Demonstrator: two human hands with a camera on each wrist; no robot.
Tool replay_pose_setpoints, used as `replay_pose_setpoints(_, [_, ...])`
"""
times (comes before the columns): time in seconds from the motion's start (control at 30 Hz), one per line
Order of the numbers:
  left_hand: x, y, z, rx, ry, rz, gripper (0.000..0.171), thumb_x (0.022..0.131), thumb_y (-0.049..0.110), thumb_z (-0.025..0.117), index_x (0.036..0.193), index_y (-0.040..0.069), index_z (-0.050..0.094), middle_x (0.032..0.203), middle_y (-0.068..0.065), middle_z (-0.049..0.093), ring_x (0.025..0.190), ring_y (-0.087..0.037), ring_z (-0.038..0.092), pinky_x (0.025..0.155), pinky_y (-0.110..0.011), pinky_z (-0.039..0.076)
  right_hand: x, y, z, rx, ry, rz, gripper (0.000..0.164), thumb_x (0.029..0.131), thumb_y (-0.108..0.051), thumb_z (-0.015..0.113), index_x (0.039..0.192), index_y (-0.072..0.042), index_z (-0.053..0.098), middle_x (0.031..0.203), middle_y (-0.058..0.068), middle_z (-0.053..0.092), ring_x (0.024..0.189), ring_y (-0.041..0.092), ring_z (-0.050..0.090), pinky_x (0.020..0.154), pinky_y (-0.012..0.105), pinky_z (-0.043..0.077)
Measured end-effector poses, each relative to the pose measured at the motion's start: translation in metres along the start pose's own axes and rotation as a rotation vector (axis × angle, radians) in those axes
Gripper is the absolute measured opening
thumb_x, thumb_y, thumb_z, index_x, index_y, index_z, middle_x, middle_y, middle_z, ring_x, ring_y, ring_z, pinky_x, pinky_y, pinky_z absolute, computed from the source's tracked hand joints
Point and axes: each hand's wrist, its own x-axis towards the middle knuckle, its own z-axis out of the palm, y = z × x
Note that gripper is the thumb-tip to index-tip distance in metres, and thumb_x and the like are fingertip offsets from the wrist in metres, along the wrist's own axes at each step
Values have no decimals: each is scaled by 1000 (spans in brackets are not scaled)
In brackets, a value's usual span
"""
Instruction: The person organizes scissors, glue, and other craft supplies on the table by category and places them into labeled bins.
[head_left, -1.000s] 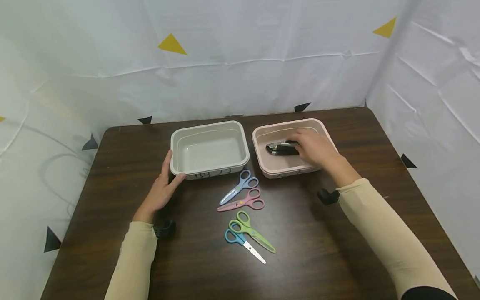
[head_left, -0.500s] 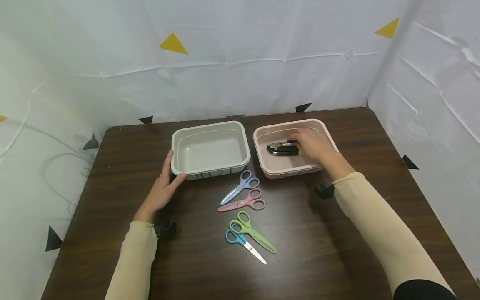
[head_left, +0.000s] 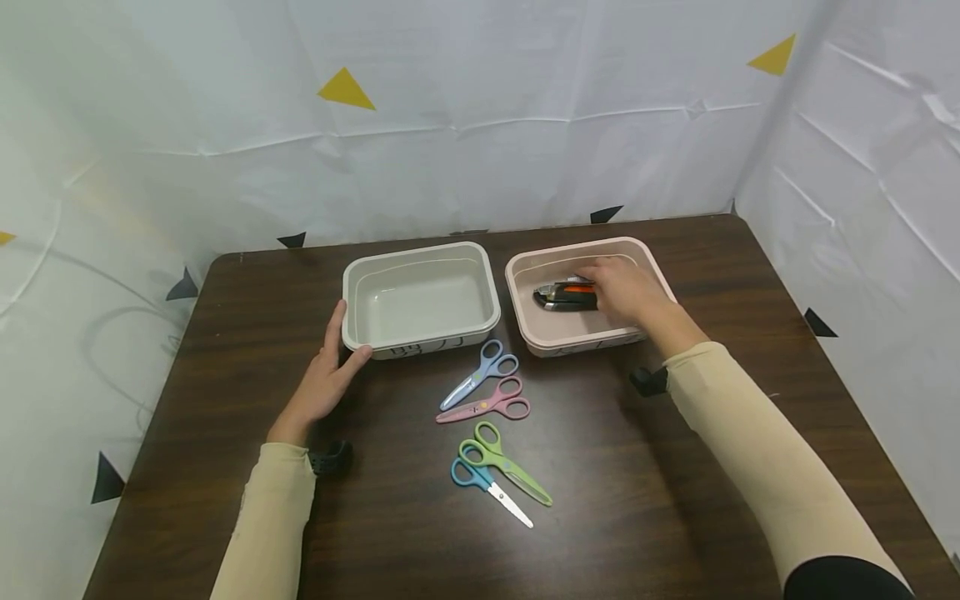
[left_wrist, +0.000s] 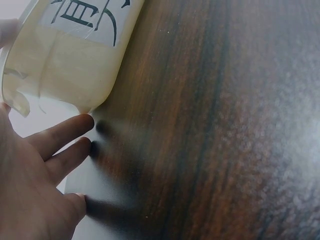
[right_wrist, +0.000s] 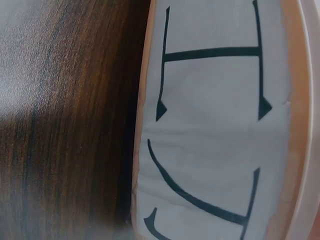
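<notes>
In the head view, my left hand (head_left: 318,383) rests against the near left corner of a grey plastic basin (head_left: 420,342), thumb and fingers spread along its outside. The left wrist view shows loosely extended fingers (left_wrist: 65,140) beside the basin's labelled wall (left_wrist: 75,65). My right hand (head_left: 626,292) reaches down into a pink plastic basin (head_left: 517,312). Its fingers are at the right end of a black tool with a silver tip and an orange strip (head_left: 570,296). The hand hides part of the tool, so its exact kind is unclear. The right wrist view shows only the basin's labelled side (right_wrist: 215,120).
On the dark wooden table (head_left: 375,517) lie purple-blue scissors (head_left: 480,375), pink scissors (head_left: 487,404), green scissors (head_left: 506,462) and blue-handled scissors (head_left: 491,492), the last two overlapping. White sheeting (head_left: 465,167) hangs behind the table and at both sides.
An orange strip now shows on the black tool beside my right fingers, where silver showed before. My right forearm shifted slightly left early on. The left hand and the scissors stay put.
</notes>
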Motion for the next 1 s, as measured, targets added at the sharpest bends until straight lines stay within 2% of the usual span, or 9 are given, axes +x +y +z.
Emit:
replay_pose_setpoints(0.17, [1, -1, 0, -2, 3, 11, 83, 98, 47, 54, 156, 43, -7, 164, -1, 6, 145, -40, 18, 105, -71, 18, 0, 2, 2, 12, 8, 1, 50, 87, 5, 46, 134, -3, 59, 133, 18, 57, 123, 39, 51, 106, 51, 35])
replay_pose_setpoints(0.4, [1, -1, -1, -5, 2, 10, 83, 98, 47, 54, 153, 49, -7, 164, -1, 5, 145, -40, 18, 105, -71, 18, 0, 2, 2, 16, -6, 15, 44, 91, 1, 49, 134, -1, 59, 132, 19, 57, 124, 40, 49, 107, 52, 33])
replay_pose_setpoints(0.67, [2, -3, -1, -10, 9, 9, 83, 98, 47, 55, 155, 46, -6, 164, -1, 6, 145, -40, 19, 105, -72, 18, -3, 1, 1, 25, -8, 34, 40, 95, -5, 54, 134, -4, 60, 131, 19, 57, 129, 41, 44, 108, 53, 31])
replay_pose_setpoints(0.87, [2, -3, -1, -4, 7, 5, 82, 98, 48, 54, 154, 49, -7, 164, -2, 7, 144, -42, 20, 105, -72, 18, -8, -7, -3, 39, 30, 26, 37, 94, -7, 56, 130, -4, 63, 126, 18, 59, 122, 40, 49, 104, 53, 35])
replay_pose_setpoints(1.0, [2, -2, -2, -8, 10, 5, 82, 98, 47, 54, 153, 50, -7, 164, -3, 7, 144, -42, 20, 105, -72, 18, -11, -17, -9, 18, 74, 31, 36, 93, -11, 59, 129, -8, 65, 127, 16, 60, 120, 38, 52, 101, 53, 38])
